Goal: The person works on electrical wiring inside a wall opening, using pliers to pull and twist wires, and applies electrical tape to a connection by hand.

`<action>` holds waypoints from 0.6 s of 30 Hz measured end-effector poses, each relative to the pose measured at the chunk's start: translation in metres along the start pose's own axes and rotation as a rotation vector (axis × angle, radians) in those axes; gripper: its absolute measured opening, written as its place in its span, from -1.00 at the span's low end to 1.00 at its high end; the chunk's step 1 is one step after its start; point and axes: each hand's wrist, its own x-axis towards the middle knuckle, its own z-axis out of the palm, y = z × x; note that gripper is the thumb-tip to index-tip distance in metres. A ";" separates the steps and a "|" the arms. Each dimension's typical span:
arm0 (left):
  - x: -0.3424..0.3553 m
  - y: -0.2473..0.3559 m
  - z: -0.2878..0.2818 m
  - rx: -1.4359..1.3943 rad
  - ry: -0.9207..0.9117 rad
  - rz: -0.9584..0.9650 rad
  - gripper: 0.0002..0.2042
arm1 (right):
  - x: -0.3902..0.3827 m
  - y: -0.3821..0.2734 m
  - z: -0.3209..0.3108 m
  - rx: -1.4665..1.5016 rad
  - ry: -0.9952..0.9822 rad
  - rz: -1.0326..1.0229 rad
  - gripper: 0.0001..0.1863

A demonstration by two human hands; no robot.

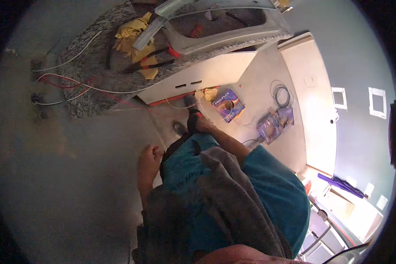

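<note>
My left hand hangs beside my body near the wall, fingers loosely bent and a little apart, with nothing visible in it. My right hand reaches forward, its fingers closed around a black-and-red tool whose exact kind I cannot make out. Below and around that hand, my dark shoes show on the floor. A thin pale wire runs down near it from the counter side. Red and white wires come out of wall boxes at the left and trail across the counter edge.
A speckled stone counter with a sink stands ahead. Yellow paper, a metal profile and red-and-black tools lie on it. A purple-and-orange cable box, plastic-wrapped packs and a cable coil are on the floor.
</note>
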 end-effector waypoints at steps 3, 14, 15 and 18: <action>0.003 0.002 0.001 0.041 -0.025 -0.021 -0.68 | 0.011 0.029 -0.003 0.134 -0.013 -0.163 -0.63; 0.041 0.049 0.022 0.267 -0.214 -0.050 -0.67 | 0.022 0.026 -0.002 -0.206 0.003 -0.253 -0.70; 0.051 0.041 0.036 0.237 -0.223 -0.045 -0.67 | 0.019 0.023 -0.005 -0.258 -0.057 -0.286 -0.66; 0.075 0.046 0.052 0.191 -0.274 0.035 -0.67 | 0.013 0.029 -0.016 -0.224 0.075 -0.387 -0.67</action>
